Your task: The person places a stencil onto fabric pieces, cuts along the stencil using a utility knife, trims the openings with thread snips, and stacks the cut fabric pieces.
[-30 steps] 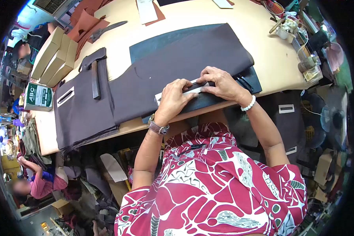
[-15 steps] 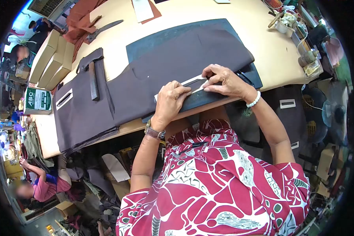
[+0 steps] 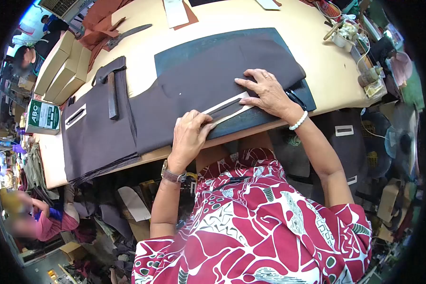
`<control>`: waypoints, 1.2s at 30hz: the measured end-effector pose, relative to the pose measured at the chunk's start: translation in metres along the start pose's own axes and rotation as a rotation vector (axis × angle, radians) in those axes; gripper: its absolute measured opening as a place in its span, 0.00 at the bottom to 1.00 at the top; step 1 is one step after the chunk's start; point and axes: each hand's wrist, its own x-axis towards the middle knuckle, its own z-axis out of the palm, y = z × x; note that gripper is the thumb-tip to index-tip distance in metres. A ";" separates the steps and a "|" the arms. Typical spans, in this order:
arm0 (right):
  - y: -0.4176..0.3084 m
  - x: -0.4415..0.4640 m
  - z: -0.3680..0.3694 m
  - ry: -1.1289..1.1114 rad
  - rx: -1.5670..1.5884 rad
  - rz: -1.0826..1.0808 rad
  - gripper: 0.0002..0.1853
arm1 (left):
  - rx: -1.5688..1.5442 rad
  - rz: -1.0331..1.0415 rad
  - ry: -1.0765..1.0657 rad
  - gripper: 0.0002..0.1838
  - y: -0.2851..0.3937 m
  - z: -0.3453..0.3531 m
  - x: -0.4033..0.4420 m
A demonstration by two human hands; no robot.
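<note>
A large dark brown sheet of material (image 3: pixel 199 75) lies over a dark green cutting mat (image 3: pixel 184 53) near the table's front edge. A narrow off-white rectangular frame (image 3: pixel 228 102), with a long slot in it, rests along the sheet's front edge. My left hand (image 3: pixel 188 135) pinches with thumb and fingers at the frame's left end; its fingertips hide that end. At the right end is my right hand (image 3: pixel 268 94), its thumb at the frame and its fingers spread over the sheet. A dark tool, partly hidden, lies beside my right wrist.
To the left, a hammer (image 3: pixel 112 97) lies on stacked dark sheets (image 3: pixel 99 142). Cardboard boxes (image 3: pixel 64 71) and a green-and-white ABC box (image 3: pixel 43 116) stand at the table's left end. A knife (image 3: pixel 130 33) lies farther back. Another person (image 3: pixel 57 220) is at lower left.
My left hand has shifted left along the frame. My right hand has gone from a pinch to spread fingers. The view has moved slightly.
</note>
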 end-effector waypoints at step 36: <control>-0.056 0.098 0.010 -0.181 0.507 0.060 0.27 | 0.244 -0.020 0.295 0.36 -0.088 -0.041 0.057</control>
